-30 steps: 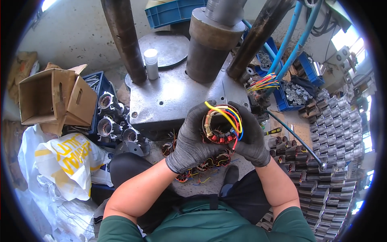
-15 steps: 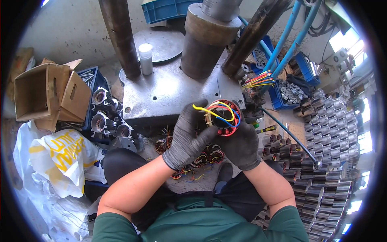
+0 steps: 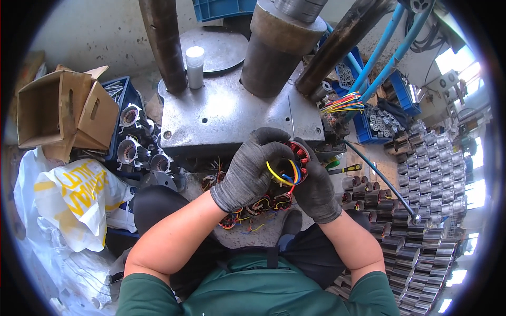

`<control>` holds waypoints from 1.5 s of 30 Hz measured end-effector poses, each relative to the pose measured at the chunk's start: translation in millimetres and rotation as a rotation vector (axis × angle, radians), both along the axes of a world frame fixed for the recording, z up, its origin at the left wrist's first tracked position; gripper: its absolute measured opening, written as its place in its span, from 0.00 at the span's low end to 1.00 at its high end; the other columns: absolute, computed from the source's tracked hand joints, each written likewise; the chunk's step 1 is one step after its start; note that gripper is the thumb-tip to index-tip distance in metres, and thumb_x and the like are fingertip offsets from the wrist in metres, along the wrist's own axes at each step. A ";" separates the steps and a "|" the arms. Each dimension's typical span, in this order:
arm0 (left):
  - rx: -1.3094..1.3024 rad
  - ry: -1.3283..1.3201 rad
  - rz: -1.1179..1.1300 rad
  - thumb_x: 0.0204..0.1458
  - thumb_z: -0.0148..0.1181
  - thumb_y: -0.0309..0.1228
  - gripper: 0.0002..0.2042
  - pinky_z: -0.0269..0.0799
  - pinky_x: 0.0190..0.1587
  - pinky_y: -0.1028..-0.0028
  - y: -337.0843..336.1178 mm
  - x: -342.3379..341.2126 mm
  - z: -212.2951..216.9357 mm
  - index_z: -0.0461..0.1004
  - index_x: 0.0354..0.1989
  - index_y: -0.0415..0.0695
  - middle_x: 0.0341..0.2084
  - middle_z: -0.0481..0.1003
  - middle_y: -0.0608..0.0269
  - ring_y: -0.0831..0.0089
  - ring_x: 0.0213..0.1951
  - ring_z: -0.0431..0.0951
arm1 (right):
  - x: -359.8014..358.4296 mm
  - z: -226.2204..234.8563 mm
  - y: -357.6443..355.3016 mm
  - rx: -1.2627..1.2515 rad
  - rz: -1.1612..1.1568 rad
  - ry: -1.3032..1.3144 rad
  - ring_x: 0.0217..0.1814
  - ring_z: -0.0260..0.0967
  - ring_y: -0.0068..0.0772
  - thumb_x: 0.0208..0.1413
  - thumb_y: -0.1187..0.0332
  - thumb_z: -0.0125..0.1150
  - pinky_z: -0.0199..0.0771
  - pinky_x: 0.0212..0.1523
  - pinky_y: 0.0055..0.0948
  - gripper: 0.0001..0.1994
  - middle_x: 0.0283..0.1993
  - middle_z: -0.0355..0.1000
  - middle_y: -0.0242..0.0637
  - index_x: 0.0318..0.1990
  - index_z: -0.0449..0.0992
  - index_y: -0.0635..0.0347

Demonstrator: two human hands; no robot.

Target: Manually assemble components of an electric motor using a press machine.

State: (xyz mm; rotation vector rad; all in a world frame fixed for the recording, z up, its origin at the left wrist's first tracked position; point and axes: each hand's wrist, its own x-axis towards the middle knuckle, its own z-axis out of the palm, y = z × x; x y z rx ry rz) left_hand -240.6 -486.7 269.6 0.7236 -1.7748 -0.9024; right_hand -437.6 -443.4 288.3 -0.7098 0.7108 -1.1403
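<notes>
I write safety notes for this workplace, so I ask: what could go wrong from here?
The yellow wire, loose beside the left grip, might get pinched or pulled. If the right grip slackens, the wound ring could drop, perhaps onto the wired rings lying below.

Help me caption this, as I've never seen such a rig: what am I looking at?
The view comes from a fisheye camera worn on the head, looking down, so straight edges bend. No robot here: a person's left hand and right hand, in dark grey fabric gloves, hold a ring-shaped part with red windings and loose yellow, blue and red wires. Ahead stands a heavy metal machine, perhaps a press; a whitish upright cylinder rests on its flat silver plate. Similar wire-wound parts lie on the floor below.
</notes>
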 end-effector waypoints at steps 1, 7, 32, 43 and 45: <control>-0.068 -0.037 0.019 0.62 0.60 0.24 0.10 0.77 0.60 0.65 -0.3 0.1 0.4 0.82 0.51 0.43 0.57 0.73 0.50 0.58 0.56 0.79 | 0.1 -0.7 0.9 0.001 0.014 0.011 0.73 0.67 0.36 0.58 0.52 0.71 0.65 0.75 0.42 0.44 0.71 0.68 0.42 0.76 0.58 0.62; 0.035 0.088 0.028 0.58 0.69 0.24 0.18 0.77 0.58 0.67 2.4 -2.5 3.1 0.78 0.57 0.43 0.56 0.72 0.53 0.63 0.55 0.79 | -2.6 -2.9 -0.1 -0.042 -0.025 0.118 0.74 0.67 0.40 0.50 0.63 0.80 0.64 0.76 0.43 0.49 0.72 0.67 0.42 0.77 0.57 0.61; 0.164 -0.396 0.260 0.43 0.72 0.27 0.20 0.79 0.49 0.55 -1.4 -5.0 11.8 0.75 0.46 0.40 0.40 0.77 0.48 0.46 0.44 0.81 | 8.3 -7.4 2.5 -0.252 0.076 0.530 0.72 0.65 0.34 0.49 0.72 0.77 0.66 0.74 0.37 0.50 0.72 0.66 0.42 0.79 0.53 0.59; -0.098 -0.339 -0.184 0.51 0.78 0.44 0.41 0.66 0.70 0.56 -1.2 7.2 24.1 0.66 0.73 0.45 0.68 0.64 0.40 0.44 0.69 0.68 | -40.3 4.4 -4.0 0.044 0.003 0.291 0.62 0.73 0.33 0.46 0.75 0.61 0.74 0.64 0.31 0.49 0.64 0.72 0.44 0.80 0.51 0.63; -0.222 -0.324 -0.247 0.49 0.80 0.46 0.43 0.66 0.70 0.53 -2.7 5.1 26.3 0.66 0.73 0.49 0.69 0.63 0.39 0.40 0.69 0.67 | -46.4 7.3 -1.4 0.020 0.040 0.327 0.60 0.72 0.32 0.46 0.75 0.60 0.74 0.61 0.29 0.49 0.63 0.72 0.43 0.81 0.51 0.62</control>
